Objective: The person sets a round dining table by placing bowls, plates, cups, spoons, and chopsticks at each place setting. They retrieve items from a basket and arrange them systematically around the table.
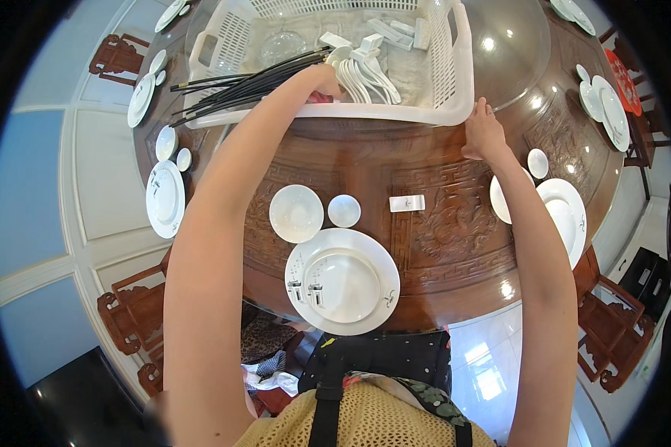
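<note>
My left hand (325,81) reaches over the front rim of a white plastic basket (380,112), between black chopsticks (257,81) and a bunch of white spoons (369,78). Something red shows under its fingers; whether it grips anything is hidden. My right hand (485,131) rests by the basket's front right corner, thumb apart from the fingers, with nothing in it. Closer to me stand two stacked white plates (344,285), a white bowl (296,213) and a small white cup (344,210). To their right lies a white chopstick rest (407,203).
Further white rests (394,34) and a clear glass dish (283,47) lie in the basket. A glass turntable (509,56) tops the carved wooden table (453,240). Place settings stand left, with a plate (165,199), and right, with another (575,218). Wooden chairs (137,307) surround it.
</note>
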The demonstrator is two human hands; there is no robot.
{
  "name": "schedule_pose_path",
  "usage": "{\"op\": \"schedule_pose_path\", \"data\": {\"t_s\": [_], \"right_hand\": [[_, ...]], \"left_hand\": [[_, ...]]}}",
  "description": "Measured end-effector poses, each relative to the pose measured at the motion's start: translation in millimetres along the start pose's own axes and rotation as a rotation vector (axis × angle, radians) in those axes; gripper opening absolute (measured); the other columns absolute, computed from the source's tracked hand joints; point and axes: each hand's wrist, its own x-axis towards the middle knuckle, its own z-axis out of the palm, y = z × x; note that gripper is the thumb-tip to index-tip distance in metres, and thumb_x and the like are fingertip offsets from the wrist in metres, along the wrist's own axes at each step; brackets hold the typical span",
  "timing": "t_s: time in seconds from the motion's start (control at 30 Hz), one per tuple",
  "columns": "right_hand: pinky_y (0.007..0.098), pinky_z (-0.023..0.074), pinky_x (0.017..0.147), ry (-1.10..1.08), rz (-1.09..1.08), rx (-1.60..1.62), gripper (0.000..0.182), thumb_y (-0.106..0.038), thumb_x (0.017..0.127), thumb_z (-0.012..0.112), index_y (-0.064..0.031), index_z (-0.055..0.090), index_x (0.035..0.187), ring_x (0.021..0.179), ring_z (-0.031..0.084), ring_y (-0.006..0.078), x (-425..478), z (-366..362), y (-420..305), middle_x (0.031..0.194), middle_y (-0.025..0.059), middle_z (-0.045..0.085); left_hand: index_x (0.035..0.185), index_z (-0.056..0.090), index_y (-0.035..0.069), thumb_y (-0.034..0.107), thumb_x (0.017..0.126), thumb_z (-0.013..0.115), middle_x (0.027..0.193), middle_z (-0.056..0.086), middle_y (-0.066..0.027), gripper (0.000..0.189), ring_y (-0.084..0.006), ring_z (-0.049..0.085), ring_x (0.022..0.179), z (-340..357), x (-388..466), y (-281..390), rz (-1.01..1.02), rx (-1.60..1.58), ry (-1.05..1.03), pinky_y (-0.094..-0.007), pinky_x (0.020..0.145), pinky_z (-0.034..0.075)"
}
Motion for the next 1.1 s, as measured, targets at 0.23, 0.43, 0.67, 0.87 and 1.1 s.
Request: {"op": "schedule_pose_path", "data": {"t_s": [0.23,0.43,0.67,0.87,1.1], "right_hand": [[0.0361,0.0361,0.11,-0.1,0.034,0.103,0.101,-0.035,0.068,0.078,0.014,0.027,0.14,0.14,0.028,0.0378,-3,-7,3,0.15,0.0291,0.022],[0.0367,0.0332,0.112,-0.167,0.029,0.116,0.1,-0.033,0.072,0.076,0.0112,0.023,0.143,0.14,0.027,0.0381,2,-8,10,0.151,0.0293,0.018],[0.0358,0.0393,0.108,-0.011,-0.028,0.093,0.073,-0.028,0.07,0.073,0.0118,0.048,0.126,0.129,0.041,0.0372,5,8,25,0.134,0.0268,0.04],[0.0335,0.044,0.101,0.039,-0.142,-0.066,0.06,-0.03,0.069,0.07,0.0125,0.059,0.11,0.119,0.045,0.0346,14,14,27,0.119,0.0233,0.051],[0.0335,0.0449,0.098,0.197,-0.187,-0.005,0.057,-0.029,0.066,0.07,0.0113,0.061,0.105,0.112,0.048,0.0343,19,31,31,0.115,0.0224,0.053]], "left_hand": [[0.09,0.069,-0.001,0.009,0.079,0.057,0.078,0.071,-0.0118,0.019,-0.0252,0.07,0.071,-7,-19,-4,-0.046,0.008,0.221,-0.0371,0.06,0.055],[0.103,0.061,0.004,0.018,0.09,0.052,0.091,0.069,-0.0192,0.021,-0.0354,0.066,0.091,-12,-95,-33,0.063,0.2,0.943,-0.0482,0.076,0.051],[0.101,0.059,0.005,0.022,0.093,0.057,0.07,0.06,-0.0078,0.019,-0.0142,0.057,0.068,42,-254,-83,0.194,-0.457,0.792,-0.031,0.065,0.047],[0.094,0.064,0.005,0.019,0.089,0.06,0.079,0.066,-0.0186,0.015,-0.0331,0.064,0.073,159,-267,-140,0.038,-0.325,0.648,-0.0394,0.069,0.05],[0.093,0.064,0.008,0.019,0.089,0.061,0.089,0.064,-0.0189,0.013,-0.0366,0.062,0.087,233,-236,-171,-0.054,-0.334,0.617,-0.046,0.076,0.048]]}}
